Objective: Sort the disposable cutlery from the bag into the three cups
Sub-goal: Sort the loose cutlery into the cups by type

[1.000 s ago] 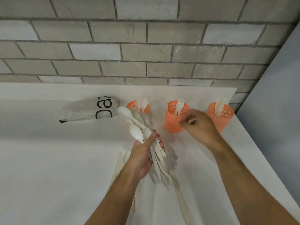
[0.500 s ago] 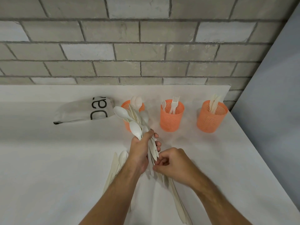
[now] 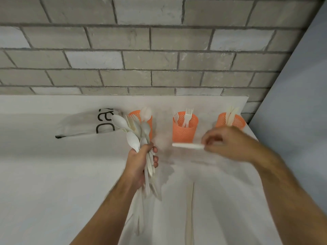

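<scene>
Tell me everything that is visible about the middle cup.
The middle cup is orange, looks like plastic, and its wall is pierced with small holes like mesh. It stands upright on the white table near the brick wall, between the two other orange cups and apart from them. Three white forks stand in it, tines up, leaning on its rim. No hand touches it; the right hand is to its right, nearer the camera.

right hand lifts a piece out of the bundle

half a second ago the right hand sat low at 6 o'clock against the handles of the white plastic cutlery bundle; now it is up toward 3 o'clock, apart from the bundle, pinching a single white plastic utensil handle that lies level, blurred, just below the middle orange mesh cup.
</scene>
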The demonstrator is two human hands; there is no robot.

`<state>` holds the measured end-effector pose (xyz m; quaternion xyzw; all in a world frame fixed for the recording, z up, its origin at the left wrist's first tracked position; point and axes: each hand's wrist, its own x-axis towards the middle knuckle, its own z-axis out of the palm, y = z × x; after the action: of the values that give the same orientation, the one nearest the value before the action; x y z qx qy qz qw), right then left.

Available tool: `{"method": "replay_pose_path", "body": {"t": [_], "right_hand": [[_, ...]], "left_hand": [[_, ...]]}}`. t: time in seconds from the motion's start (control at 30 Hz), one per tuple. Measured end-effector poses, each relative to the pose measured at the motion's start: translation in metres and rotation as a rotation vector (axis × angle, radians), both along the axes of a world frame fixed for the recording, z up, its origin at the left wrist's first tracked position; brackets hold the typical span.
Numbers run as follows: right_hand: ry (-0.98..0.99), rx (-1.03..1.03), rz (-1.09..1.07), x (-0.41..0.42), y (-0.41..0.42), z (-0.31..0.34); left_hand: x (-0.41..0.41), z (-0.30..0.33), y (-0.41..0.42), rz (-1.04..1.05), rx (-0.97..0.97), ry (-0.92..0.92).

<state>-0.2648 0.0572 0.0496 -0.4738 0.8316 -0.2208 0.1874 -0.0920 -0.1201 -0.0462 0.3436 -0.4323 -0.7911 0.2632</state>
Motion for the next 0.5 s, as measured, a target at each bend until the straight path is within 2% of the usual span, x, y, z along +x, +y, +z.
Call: {"method": "replay_pose_path", "body": {"t": [0.13, 0.23, 0.33, 0.4, 0.43, 0.5], "right_hand": [[0.361, 0.041, -0.147, -0.048, -0.051, 0.037], [0.644, 0.21, -0.097, -0.06, -0.092, 0.042], [0.795, 0.302, 0.009, -0.054, -0.118, 0.04], [0.774, 0.213, 0.019, -0.048, -0.124, 0.038], [0.666, 0.116, -0.002, -0.042, -0.123, 0.038], [0.262, -0.021, -0.028, -0.025, -0.113, 0.036]], "left_hand": [[0.008, -0.001, 0.004, -0.149, -0.024, 0.006], [0.011, 0.002, 0.009, -0.227, -0.049, 0.019], [0.014, 0.004, 0.011, -0.276, -0.06, 0.038], [0.016, 0.004, 0.01, -0.305, -0.059, 0.053], [0.017, 0.004, 0.01, -0.316, -0.058, 0.06], [0.018, 0.005, 0.009, -0.321, -0.061, 0.07]]}}
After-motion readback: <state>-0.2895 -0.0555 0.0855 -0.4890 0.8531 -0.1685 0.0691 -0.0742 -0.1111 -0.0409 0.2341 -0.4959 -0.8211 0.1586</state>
